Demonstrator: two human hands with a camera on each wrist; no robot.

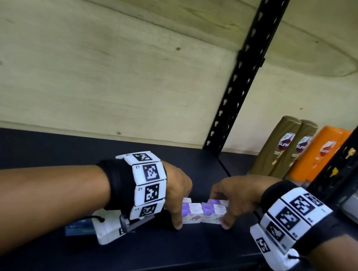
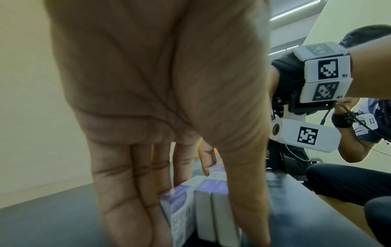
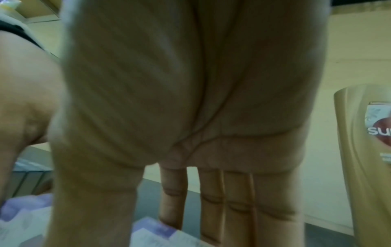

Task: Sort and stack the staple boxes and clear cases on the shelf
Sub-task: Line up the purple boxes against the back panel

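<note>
Both forearms reach in over the dark shelf (image 1: 29,158), palms down, wrists raised, each wrist wrapped in a black strap carrying white marker blocks. The left hand (image 1: 175,191) comes in from the left with its fingers pointing down behind a row of white-and-purple staple boxes (image 1: 202,211), while its thumb reaches down to the shelf in front of the row's left end. In the left wrist view the left fingers (image 2: 127,192) are nearly straight and lie against the back face of the nearest box, with the thumb on the other side, so the hand holds the boxes between them. The right hand (image 1: 231,197) mirrors it at the right end: fingers draped over the top and far side of the boxes, thumb tip down on the shelf at the front corner, clasping that end. The boxes stand side by side, touching, near the middle of the shelf, between the two hands. A blue flat item (image 1: 80,228) lies under the left wrist; what it is cannot be told. Two brown bottles (image 1: 281,147) and an orange one (image 1: 320,153) stand at the back right, well apart from the boxes
</note>
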